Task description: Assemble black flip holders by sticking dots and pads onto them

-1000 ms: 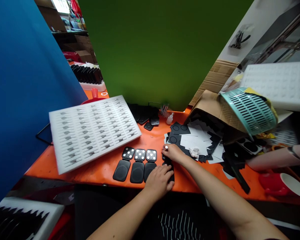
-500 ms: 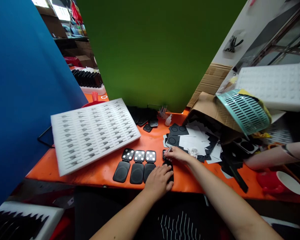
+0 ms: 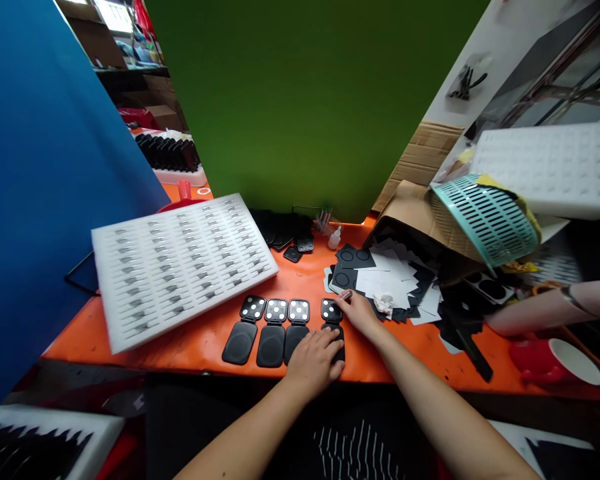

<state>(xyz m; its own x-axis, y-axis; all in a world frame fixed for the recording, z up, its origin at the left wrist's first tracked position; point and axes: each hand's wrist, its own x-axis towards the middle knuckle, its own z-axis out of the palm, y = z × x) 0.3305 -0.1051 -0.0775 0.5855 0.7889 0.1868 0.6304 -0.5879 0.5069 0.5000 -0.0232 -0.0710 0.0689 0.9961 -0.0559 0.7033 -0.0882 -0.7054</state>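
Note:
On the orange table (image 3: 180,357), three black hinged two-part pieces stand in a row, among them a left piece (image 3: 240,343) and a middle piece (image 3: 271,345); their square heads carry white dots. A fourth hinged piece (image 3: 331,310) lies apart to the right, its upper square also dotted white. My left hand (image 3: 314,357) rests with fingers spread over the lower pad of this fourth piece, partly covering the third one too. Beside its dotted square, my right hand (image 3: 355,308) is pinched on a short silvery rod (image 3: 347,294), whose exact kind I cannot make out.
A white foam tray (image 3: 145,327) with rows of slots lies at left. White and black sheets (image 3: 387,277) spread at right, near a cardboard box (image 3: 410,210) and a teal basket (image 3: 490,220). A small white bottle (image 3: 335,238) and a red mug (image 3: 535,363) also stand there.
My right hand has drawn back slightly up and right with the silvery rod, uncovering the fourth piece's dotted square. My left hand stays on the lower pad.

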